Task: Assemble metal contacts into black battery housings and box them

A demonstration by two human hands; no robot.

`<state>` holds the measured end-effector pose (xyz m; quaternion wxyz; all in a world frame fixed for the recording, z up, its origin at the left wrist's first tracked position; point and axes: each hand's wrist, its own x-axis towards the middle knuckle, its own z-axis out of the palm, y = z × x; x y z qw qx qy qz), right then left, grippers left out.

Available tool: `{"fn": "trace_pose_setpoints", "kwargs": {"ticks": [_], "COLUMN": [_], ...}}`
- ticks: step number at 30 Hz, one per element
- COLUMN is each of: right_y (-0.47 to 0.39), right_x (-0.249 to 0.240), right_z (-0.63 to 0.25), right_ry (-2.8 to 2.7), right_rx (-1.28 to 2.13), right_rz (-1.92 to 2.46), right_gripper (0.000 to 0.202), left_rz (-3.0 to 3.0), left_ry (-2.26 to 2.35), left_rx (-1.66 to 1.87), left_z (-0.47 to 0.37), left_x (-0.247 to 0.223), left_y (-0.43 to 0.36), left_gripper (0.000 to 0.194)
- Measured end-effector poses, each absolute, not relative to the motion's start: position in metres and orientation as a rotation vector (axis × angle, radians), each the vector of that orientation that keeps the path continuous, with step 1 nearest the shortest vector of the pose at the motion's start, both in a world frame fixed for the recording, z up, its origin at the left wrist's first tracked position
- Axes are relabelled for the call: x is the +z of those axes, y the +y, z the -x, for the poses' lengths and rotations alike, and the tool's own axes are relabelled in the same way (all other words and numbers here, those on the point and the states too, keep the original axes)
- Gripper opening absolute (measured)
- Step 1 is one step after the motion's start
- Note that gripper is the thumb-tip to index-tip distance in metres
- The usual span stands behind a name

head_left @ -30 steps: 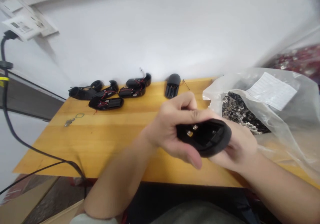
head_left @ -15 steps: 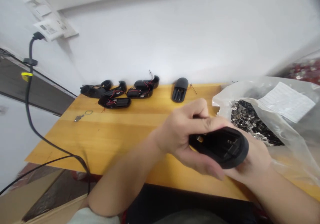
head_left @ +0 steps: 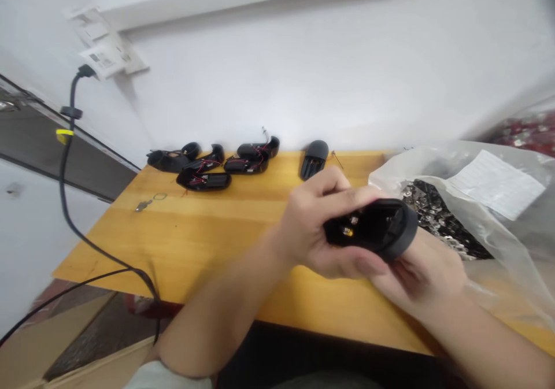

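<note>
My left hand [head_left: 321,224] is wrapped around a black plastic battery housing [head_left: 406,236], thumb along the near side and fingers over the far side. The housing is tilted, its hollow side towards me. Small shiny brass-coloured and silvery metal parts [head_left: 348,231] show inside at its left end. My right hand [head_left: 433,267] is closed against the underside and right end of the housing. Its fingertips are hidden behind the housing. Beyond my hands, a similar black housing [head_left: 314,159] with open slots lies on the wooden table [head_left: 217,221].
Several black housings with red wires [head_left: 203,180] lie at the back left. Nearby are a small metal piece [head_left: 143,205] and a greenish ring [head_left: 160,196]. At right, an open plastic bag [head_left: 515,244] holds many metal clips [head_left: 433,210]. A black cable [head_left: 65,204] hangs at left.
The housing has been raised slightly and turned in my hands, so the metal parts at its left end show more clearly. The whole view has shifted a little.
</note>
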<state>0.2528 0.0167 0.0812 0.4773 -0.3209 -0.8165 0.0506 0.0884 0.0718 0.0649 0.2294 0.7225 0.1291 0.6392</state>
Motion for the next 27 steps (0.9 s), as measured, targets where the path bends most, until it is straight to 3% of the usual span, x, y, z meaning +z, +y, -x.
{"fn": "trace_pose_setpoints", "kwargs": {"ticks": [14, 20, 27], "right_y": [0.012, 0.013, 0.012], "right_x": [0.084, 0.085, 0.083], "right_z": [-0.257, -0.258, -0.255], "right_ry": [-1.999, -2.011, -1.829], "right_rx": [0.23, 0.218, 0.605], "right_rz": [0.783, 0.752, 0.901], "right_gripper": [0.024, 0.027, 0.028], "left_rz": [-1.998, -2.071, -1.982], "left_ry": [0.259, 0.266, 0.227], "left_rx": [1.774, 1.703, 1.586], "left_z": [-0.094, -0.092, -0.081], "left_x": [0.055, 0.054, 0.06], "left_y": [0.07, 0.071, 0.077], "left_gripper": [0.096, 0.085, 0.093]}}
